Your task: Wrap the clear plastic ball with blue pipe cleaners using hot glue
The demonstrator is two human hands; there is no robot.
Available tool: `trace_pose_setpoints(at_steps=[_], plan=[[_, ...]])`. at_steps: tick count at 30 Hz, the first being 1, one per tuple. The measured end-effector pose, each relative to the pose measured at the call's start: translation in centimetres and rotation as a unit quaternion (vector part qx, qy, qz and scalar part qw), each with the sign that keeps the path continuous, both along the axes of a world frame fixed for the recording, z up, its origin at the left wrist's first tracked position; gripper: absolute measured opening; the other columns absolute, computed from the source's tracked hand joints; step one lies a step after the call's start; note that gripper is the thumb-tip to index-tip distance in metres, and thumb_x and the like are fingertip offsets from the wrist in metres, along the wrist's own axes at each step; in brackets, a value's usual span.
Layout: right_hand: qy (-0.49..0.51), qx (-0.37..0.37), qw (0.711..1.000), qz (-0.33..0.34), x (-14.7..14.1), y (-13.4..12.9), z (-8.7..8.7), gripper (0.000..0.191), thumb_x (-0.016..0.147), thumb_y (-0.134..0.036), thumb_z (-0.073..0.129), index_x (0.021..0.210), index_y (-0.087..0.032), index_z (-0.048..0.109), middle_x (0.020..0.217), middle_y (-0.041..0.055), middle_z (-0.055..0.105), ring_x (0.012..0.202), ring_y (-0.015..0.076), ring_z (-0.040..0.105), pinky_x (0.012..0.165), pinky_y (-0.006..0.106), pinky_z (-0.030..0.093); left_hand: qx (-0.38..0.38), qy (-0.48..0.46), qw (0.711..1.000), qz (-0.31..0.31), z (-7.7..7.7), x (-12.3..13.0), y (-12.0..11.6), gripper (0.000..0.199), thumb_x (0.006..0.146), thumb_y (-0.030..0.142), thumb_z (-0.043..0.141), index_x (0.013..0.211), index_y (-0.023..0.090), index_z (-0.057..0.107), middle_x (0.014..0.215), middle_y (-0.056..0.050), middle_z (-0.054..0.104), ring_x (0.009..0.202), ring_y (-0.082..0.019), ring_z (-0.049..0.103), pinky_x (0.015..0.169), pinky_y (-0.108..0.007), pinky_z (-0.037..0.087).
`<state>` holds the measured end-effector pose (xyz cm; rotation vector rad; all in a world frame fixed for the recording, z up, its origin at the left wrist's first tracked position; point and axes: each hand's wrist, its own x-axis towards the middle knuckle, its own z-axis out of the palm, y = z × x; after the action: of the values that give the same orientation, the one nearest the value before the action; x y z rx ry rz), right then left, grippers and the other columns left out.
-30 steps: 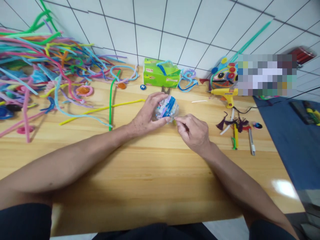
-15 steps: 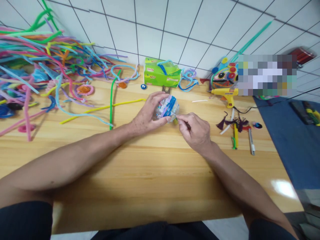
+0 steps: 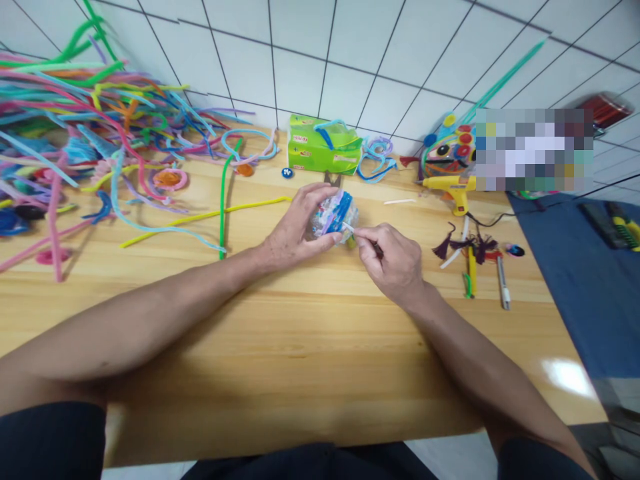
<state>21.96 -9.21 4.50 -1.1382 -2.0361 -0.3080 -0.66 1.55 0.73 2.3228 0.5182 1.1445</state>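
Note:
A clear rounded object with blue and purple bands [image 3: 336, 215] is held just above the middle of the table. My left hand [image 3: 303, 227] wraps round its left side, thumb along the near edge. From the right, my right hand [image 3: 393, 259] pinches a thin tool [image 3: 349, 227] with a pale tip and a dark part showing by the palm. The tip meets the near right side of the rounded object. Something yellow-green shows just below the object, mostly hidden.
A green tissue pack [image 3: 323, 148] lies by the tiled wall. Pipe cleaners [image 3: 90, 100] are heaped on the left. A yellow glue gun [image 3: 454, 190], dark tassels [image 3: 480, 247] and a cutter [image 3: 503, 283] lie on the right. A yellow stem [image 3: 200, 219] crosses a green one [image 3: 223, 200].
My right hand has shifted very slightly to the right, and more of the pale tip shows. My left hand and the rounded object look unmoved.

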Motion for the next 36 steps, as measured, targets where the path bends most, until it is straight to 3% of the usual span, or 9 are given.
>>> trace_pose_setpoints(at_steps=[15,28,36], plan=[[0.014,-0.005,1.000,0.004,-0.09,0.10,0.00,0.018,0.104,-0.010,0.064,0.113,-0.023,0.073,0.083,-0.0005,0.076,0.072,0.0154,0.071,0.066,0.029,0.051,0.013,-0.012,1.000,-0.003,-0.22,0.09,0.15,0.074,0.103,0.055,0.072,0.164,0.025,0.043,0.161,-0.018,0.056,0.154,-0.036,0.051,0.131,-0.057,0.043],[0.026,-0.012,1.000,0.006,-0.01,0.14,-0.05,0.019,0.102,-0.010,0.064,0.112,-0.024,0.075,0.083,-0.0004,0.076,0.071,0.0153,0.070,0.066,0.028,0.052,0.001,-0.003,1.000,-0.005,-0.16,-0.04,0.10,0.076,0.105,0.065,0.065,0.164,0.023,0.043,0.161,-0.019,0.054,0.156,-0.036,0.049,0.132,-0.059,0.043],[0.022,-0.010,1.000,0.005,-0.06,0.13,-0.03,0.019,0.102,-0.009,0.064,0.111,-0.023,0.074,0.084,-0.0002,0.077,0.071,0.0148,0.070,0.066,0.028,0.052,0.014,-0.017,1.000,-0.013,-0.32,0.11,0.23,0.079,0.100,0.058,0.073,0.165,0.025,0.042,0.161,-0.019,0.054,0.156,-0.037,0.048,0.133,-0.059,0.041]])
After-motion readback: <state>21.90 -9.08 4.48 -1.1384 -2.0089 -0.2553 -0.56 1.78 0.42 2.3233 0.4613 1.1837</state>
